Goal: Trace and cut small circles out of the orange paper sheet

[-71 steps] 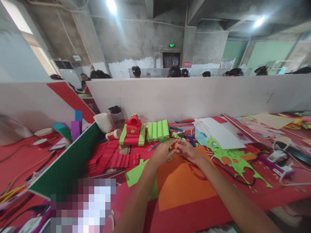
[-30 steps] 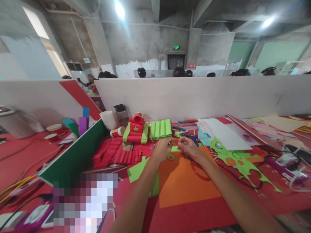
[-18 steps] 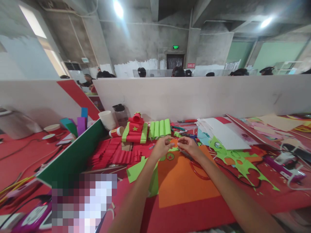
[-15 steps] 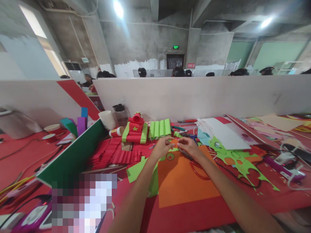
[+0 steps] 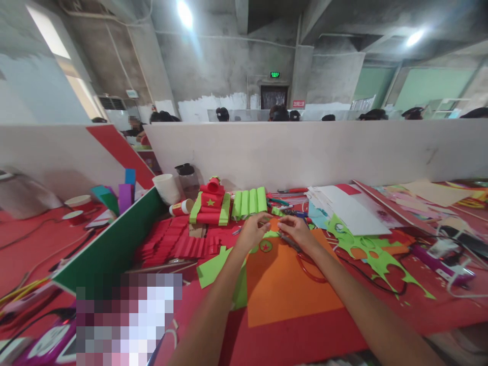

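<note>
Between my hands is a small round piece of orange paper (image 5: pixel 274 224). My left hand (image 5: pixel 254 232) has its fingers bent and closed at the disc's left edge. Thumb and finger of my right hand (image 5: pixel 299 232) pinch its right edge. Just beneath lies a large orange sheet (image 5: pixel 290 292), with a small green disc bearing a red star (image 5: pixel 266 246) on its upper left. Red-handled scissors (image 5: pixel 311 272) rest on the sheet, partly under my right hand. Green paper (image 5: pixel 213 268) lies beside my left forearm.
Behind my hands stand a red-and-green paper model (image 5: pixel 211 203) and green paper rolls (image 5: pixel 249 203). Folded red strips (image 5: pixel 163 239) lie left, beside a green board (image 5: pixel 114 246). Cut green scraps (image 5: pixel 375 256) and a purple power strip (image 5: pixel 442 265) are right. A white partition (image 5: pixel 285 152) closes the back.
Both hands stay almost in place, with the orange disc still between them. The whole view shifts slightly to the left.
</note>
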`<state>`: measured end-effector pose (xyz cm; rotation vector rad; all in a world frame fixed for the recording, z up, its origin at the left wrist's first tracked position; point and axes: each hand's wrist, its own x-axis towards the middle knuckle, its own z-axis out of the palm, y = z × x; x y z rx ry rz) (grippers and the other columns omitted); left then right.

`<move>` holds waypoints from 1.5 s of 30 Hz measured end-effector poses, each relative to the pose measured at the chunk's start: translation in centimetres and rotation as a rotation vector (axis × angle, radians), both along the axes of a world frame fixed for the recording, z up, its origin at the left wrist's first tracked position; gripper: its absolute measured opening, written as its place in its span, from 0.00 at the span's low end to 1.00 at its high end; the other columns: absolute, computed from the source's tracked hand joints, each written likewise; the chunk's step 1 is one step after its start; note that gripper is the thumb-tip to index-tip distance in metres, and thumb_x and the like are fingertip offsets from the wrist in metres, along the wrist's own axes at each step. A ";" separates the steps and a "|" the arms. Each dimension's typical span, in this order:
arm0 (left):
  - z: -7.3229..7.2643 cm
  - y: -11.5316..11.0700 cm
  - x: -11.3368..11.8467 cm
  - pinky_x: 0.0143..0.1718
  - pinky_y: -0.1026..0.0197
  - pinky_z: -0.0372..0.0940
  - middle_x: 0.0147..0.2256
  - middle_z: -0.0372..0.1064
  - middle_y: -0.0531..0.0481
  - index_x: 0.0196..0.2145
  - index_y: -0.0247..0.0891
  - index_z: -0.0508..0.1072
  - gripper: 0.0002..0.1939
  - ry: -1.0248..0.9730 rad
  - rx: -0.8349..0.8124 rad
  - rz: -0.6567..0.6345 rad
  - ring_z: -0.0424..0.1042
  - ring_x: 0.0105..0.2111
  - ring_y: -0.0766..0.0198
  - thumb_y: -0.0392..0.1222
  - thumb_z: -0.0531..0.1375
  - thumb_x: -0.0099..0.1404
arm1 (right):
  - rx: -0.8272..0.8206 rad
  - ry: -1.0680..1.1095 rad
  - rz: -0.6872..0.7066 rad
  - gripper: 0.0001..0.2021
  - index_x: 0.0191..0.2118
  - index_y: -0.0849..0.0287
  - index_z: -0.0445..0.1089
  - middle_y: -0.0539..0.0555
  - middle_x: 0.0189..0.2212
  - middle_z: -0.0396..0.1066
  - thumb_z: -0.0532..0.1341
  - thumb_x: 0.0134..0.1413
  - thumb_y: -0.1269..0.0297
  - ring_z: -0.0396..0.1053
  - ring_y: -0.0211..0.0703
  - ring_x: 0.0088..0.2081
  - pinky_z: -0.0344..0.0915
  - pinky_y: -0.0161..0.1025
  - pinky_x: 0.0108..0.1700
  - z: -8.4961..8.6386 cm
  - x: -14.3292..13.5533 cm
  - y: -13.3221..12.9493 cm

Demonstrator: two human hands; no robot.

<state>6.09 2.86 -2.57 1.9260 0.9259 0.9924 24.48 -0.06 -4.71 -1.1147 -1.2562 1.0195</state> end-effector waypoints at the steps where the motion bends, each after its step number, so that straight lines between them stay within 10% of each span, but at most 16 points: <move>1: 0.1 -0.1 0.0 0.34 0.63 0.66 0.32 0.75 0.48 0.47 0.34 0.73 0.15 0.001 -0.003 0.002 0.73 0.32 0.63 0.36 0.58 0.62 | -0.003 0.004 -0.004 0.15 0.33 0.59 0.73 0.50 0.24 0.73 0.69 0.43 0.54 0.67 0.37 0.23 0.65 0.36 0.28 -0.1 0.0 0.0; 15: -0.4 -1.1 0.3 0.59 0.50 0.62 0.59 0.62 0.41 0.58 0.41 0.65 0.25 0.434 0.533 -0.053 0.64 0.59 0.53 0.34 0.59 0.63 | 0.088 -0.158 -0.049 0.09 0.31 0.59 0.77 0.51 0.25 0.76 0.65 0.43 0.61 0.71 0.44 0.28 0.65 0.38 0.32 -0.8 0.5 0.9; 45: -0.2 -1.2 0.6 0.53 0.54 0.65 0.57 0.66 0.42 0.58 0.40 0.63 0.25 0.595 0.487 0.038 0.69 0.54 0.54 0.32 0.58 0.64 | 0.046 -0.061 -0.002 0.11 0.33 0.58 0.73 0.50 0.25 0.74 0.68 0.42 0.61 0.69 0.39 0.24 0.64 0.36 0.28 -1.7 0.5 1.2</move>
